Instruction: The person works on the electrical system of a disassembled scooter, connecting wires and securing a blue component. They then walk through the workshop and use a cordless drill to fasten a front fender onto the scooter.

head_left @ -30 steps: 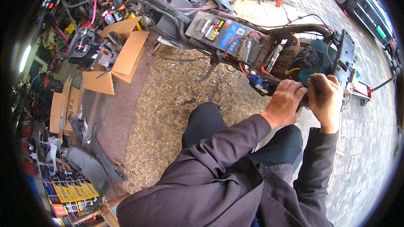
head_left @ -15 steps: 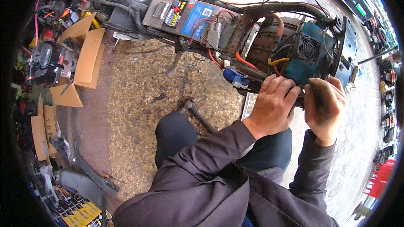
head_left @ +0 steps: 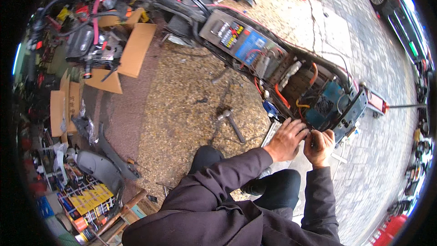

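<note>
A stripped vehicle frame (head_left: 283, 108) runs diagonally across the upper right, carrying a battery (head_left: 243, 41) with a grey and blue label, orange cables (head_left: 282, 95) and a teal box with a fan (head_left: 324, 105). My left hand (head_left: 287, 140) grips the frame's near edge, fingers bent over it beside the teal box; its thumb is hidden. Close against it, my right hand (head_left: 319, 146) is curled into a fist at the same edge. Whatever its fingers hold is hidden. A blue connector (head_left: 270, 109) hangs just left of my left hand.
A hammer (head_left: 231, 125) lies on the pebbled ground before my knees. Opened cardboard boxes (head_left: 138, 50) and loose parts crowd the left side. A grey plastic panel (head_left: 98, 166) lies lower left, near a yellow-printed box (head_left: 91, 198). A parked car (head_left: 387, 0) stands far right.
The view has shifted and tilted, so the frame appears lower and more slanted. The hammer shows more fully. Both hands stay at the frame's near edge.
</note>
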Demonstrator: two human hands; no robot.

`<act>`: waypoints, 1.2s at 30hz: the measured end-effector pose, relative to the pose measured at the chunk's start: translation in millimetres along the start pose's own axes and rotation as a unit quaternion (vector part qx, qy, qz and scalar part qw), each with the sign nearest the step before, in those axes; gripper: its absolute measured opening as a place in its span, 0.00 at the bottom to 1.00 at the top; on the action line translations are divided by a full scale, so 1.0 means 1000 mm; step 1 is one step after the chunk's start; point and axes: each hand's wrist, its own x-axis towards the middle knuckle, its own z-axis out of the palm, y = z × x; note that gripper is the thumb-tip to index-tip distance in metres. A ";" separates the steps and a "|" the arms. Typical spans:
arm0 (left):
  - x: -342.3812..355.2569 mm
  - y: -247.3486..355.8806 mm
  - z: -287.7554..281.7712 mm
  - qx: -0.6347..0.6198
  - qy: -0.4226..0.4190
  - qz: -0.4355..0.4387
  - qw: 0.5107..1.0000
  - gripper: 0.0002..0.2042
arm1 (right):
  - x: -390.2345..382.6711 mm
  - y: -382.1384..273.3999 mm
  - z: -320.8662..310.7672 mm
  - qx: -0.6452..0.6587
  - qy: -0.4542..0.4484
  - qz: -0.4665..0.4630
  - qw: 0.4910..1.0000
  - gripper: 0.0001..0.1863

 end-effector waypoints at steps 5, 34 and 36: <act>-0.050 0.034 -0.076 -0.026 -0.035 -0.163 0.986 0.24 | 0.017 -0.017 -0.020 0.031 -0.107 0.033 0.993 0.03; -0.327 0.291 -0.325 0.038 0.351 -0.619 0.702 0.24 | 0.075 -0.131 -0.031 0.031 -0.555 -0.069 0.828 0.17; -0.339 0.305 -0.315 -0.009 0.370 -0.632 0.680 0.25 | 0.072 -0.139 -0.021 0.021 -0.587 -0.071 0.806 0.18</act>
